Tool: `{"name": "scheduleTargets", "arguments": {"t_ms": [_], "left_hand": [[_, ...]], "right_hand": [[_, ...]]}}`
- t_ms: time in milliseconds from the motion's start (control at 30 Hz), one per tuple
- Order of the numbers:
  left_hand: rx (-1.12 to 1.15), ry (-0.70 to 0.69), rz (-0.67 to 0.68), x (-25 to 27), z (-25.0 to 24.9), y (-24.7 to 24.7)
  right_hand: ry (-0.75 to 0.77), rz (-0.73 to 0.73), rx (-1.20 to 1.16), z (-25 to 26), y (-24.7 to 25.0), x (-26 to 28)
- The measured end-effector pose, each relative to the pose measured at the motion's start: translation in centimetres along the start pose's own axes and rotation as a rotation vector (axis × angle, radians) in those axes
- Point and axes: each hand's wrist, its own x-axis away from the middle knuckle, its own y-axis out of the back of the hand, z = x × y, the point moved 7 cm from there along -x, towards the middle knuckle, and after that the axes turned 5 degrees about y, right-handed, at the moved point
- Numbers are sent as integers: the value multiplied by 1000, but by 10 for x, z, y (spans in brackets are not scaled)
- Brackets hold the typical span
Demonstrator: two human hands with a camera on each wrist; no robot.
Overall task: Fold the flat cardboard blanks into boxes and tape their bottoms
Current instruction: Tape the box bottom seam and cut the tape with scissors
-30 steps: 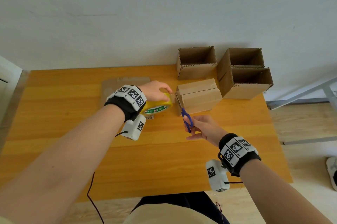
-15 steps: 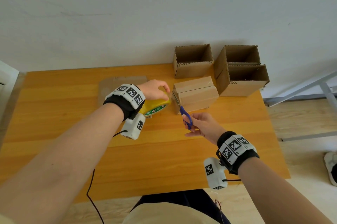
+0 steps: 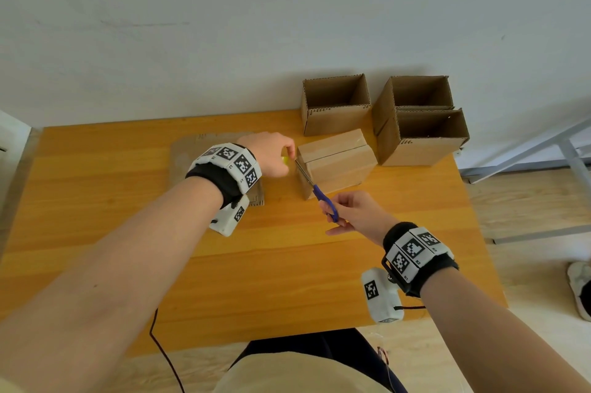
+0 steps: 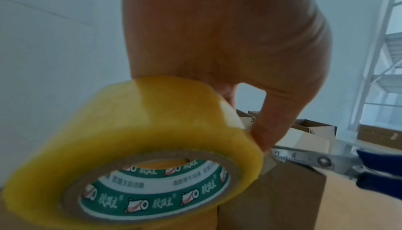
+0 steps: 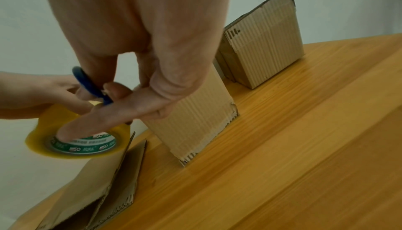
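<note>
A folded cardboard box [image 3: 335,162] stands bottom-up in the middle of the wooden table [image 3: 96,200], its closed flaps facing up. My left hand [image 3: 271,154] grips a yellow tape roll [image 4: 135,147] just left of the box's top edge; the roll [image 5: 76,139] also shows in the right wrist view. My right hand [image 3: 355,212] holds blue-handled scissors [image 3: 323,197] with its fingers through the handles. The steel blades [image 4: 304,158] reach up between the roll and the box corner.
Three open-topped boxes stand at the table's back right: one [image 3: 335,104] behind the worked box and two [image 3: 419,124] to its right. Flat cardboard blanks [image 3: 198,149] lie under my left wrist. A white metal frame [image 3: 543,149] stands beyond the table's right edge.
My left hand with the tape roll has lifted up against the box's top left edge. The scissors in my right hand have moved up and their blades have reached the gap beside the roll.
</note>
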Motion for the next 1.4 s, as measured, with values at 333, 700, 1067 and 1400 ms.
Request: {"name": "scheduleTargets", "arguments": {"t_ms": [333, 700, 1067, 1400], "left_hand": [[283, -12, -69, -2, 24, 12], [589, -59, -87, 13, 23, -2], [626, -72, -137, 39, 20, -23], [641, -108, -87, 57, -3, -65]], "right_hand": [[-20, -2, 45, -4, 2, 0], [-37, -24, 48, -8, 5, -4], [-33, -24, 70, -9, 6, -2], [-18, -42, 113, -11, 8, 0]]}}
